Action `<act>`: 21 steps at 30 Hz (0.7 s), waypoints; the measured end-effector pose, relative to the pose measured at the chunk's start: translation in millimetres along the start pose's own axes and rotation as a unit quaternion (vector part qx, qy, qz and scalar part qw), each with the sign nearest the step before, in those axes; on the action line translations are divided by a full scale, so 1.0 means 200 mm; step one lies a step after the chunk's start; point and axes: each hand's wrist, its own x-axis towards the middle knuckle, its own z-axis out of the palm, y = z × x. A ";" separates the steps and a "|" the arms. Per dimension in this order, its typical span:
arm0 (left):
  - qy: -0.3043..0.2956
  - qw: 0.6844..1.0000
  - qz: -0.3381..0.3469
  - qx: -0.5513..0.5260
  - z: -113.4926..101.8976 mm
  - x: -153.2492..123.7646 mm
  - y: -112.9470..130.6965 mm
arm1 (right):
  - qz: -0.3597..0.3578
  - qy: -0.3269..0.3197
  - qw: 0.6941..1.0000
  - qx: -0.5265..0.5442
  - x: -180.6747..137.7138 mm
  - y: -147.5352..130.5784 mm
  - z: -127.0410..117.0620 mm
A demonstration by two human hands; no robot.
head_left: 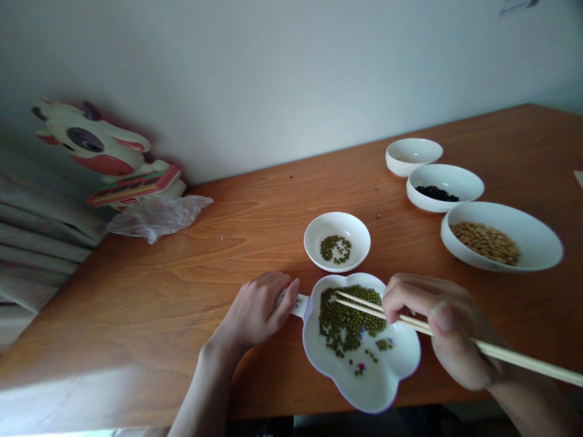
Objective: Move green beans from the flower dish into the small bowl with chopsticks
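My right hand (pixel 449 321) is closed around a pair of wooden chopsticks (pixel 505 354). Their tips, slightly apart, are among green mung beans (pixel 348 328) in a white flower-shaped dish (pixel 373 391) with a purple rim. Whether a bean sits between the tips is too small to tell. At the dish's left edge, my left hand (pixel 262 306) has its fingers curled over a white tab (pixel 299 305) with small print, partly hidden under them. Just behind the dish stands a small white bowl (pixel 314 246) holding a thin layer of mung beans.
At the right, a bowl of tan beans (pixel 485 243), a bowl of dark pieces (pixel 437 193) and another white bowl (pixel 413 149) stand in a row. A cow-shaped toy (pixel 113 152) and a clear plastic bag (pixel 159 215) are at the table's (pixel 150 315) back left, near a curtain (pixel 40 237).
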 end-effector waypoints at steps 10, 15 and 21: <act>0.004 1.000 0.006 0.005 0.00 0.00 0.00 | -0.018 0.029 0.999 0.002 0.00 -0.01 0.01; 0.005 1.000 0.004 0.004 0.00 0.00 0.00 | -0.017 0.052 0.998 0.026 0.00 -0.02 0.02; 0.001 1.000 0.005 0.002 0.00 0.00 0.00 | 0.004 0.136 0.988 0.073 -0.01 -0.04 -0.06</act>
